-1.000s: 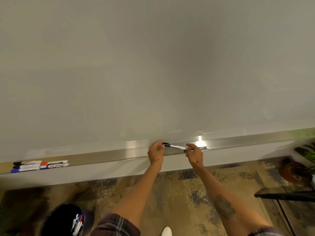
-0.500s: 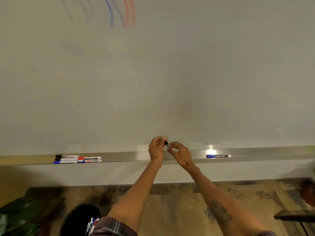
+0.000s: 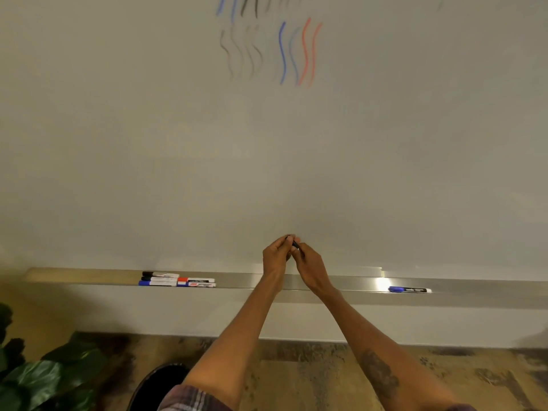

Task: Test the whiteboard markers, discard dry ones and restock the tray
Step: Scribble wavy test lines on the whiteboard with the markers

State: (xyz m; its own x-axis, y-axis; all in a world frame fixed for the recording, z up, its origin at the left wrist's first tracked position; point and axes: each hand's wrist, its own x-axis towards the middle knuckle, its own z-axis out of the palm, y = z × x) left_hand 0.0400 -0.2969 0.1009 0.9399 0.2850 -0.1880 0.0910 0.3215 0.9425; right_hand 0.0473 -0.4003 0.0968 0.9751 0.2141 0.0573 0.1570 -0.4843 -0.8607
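Note:
Both hands meet in front of the whiteboard [image 3: 385, 158], just above the metal tray [image 3: 474, 287]. My left hand [image 3: 276, 256] and my right hand [image 3: 310, 264] both pinch a black marker [image 3: 293, 242]; only its dark end shows between the fingertips. Whether its cap is on stays hidden. Several markers [image 3: 178, 280] with black, blue and red caps lie grouped on the tray at the left. A single blue-capped marker [image 3: 410, 289] lies on the tray to the right. Wavy black, blue and red test lines [image 3: 281, 51] mark the upper board.
A black bin [image 3: 157, 387] stands on the patterned floor at the lower left, partly behind my left arm. Dark green plant leaves [image 3: 38, 378] fill the bottom left corner.
Both hands lifted the black marker off the tray and drew together over it. My view rose and swung, bringing the test lines and the blue-capped marker into sight.

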